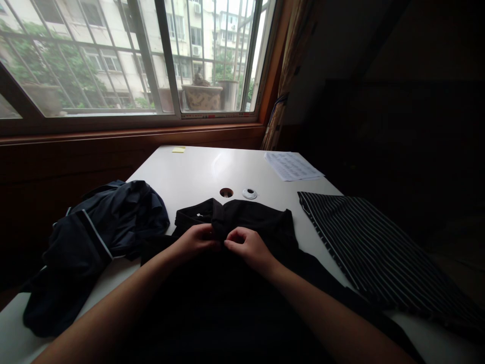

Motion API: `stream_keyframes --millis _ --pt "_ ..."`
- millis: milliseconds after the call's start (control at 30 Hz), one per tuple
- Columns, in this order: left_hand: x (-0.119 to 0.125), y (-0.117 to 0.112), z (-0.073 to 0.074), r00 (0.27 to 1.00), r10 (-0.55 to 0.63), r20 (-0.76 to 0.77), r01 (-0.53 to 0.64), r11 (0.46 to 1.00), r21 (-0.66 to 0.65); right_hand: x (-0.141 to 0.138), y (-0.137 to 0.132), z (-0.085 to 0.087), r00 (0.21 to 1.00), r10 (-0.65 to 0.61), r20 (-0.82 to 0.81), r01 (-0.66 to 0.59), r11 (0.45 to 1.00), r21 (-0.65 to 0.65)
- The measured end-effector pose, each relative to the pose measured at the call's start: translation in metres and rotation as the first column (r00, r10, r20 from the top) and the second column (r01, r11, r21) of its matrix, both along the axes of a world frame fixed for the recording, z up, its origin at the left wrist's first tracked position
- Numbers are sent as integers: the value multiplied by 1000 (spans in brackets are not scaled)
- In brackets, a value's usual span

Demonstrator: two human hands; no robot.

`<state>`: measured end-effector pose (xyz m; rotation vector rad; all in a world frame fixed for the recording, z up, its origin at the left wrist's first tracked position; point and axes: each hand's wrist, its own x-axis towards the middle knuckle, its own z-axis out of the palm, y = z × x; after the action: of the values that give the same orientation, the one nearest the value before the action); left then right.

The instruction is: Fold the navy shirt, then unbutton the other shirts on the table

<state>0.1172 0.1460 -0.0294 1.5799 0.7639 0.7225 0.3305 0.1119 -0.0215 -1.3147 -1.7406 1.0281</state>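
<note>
A black collared shirt (257, 215) lies on the white table in front of me, its collar toward the window and a small white tag showing inside the neck. Just below the collar, my left hand (199, 238) is closed on the shirt's front edge, fingertips pressed into the dark cloth. My right hand (248, 246) faces it a short way off, thumb and forefinger pinched together at the shirt front. Whether a button sits between those fingertips is too dark to make out. The lower part of the shirt merges into shadow.
A crumpled navy garment with white piping (125, 217) lies at left. At right is a black-and-white striped cloth (364, 237). Farther back on the white table (204, 172) are papers (293, 166), a yellow note (178, 149), a cable hole (226, 192) and its round cover (249, 193).
</note>
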Motion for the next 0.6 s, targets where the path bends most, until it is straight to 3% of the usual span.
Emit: stream_keyframes --millis 233,600 --pt "2 0 -1 988 65 -141 -50 993 107 2 3 -4 998 44 34 -46 997 62" --pt "2 3 -3 988 99 -120 -84 988 126 6 3 -2 988 12 151 -45 975 218"
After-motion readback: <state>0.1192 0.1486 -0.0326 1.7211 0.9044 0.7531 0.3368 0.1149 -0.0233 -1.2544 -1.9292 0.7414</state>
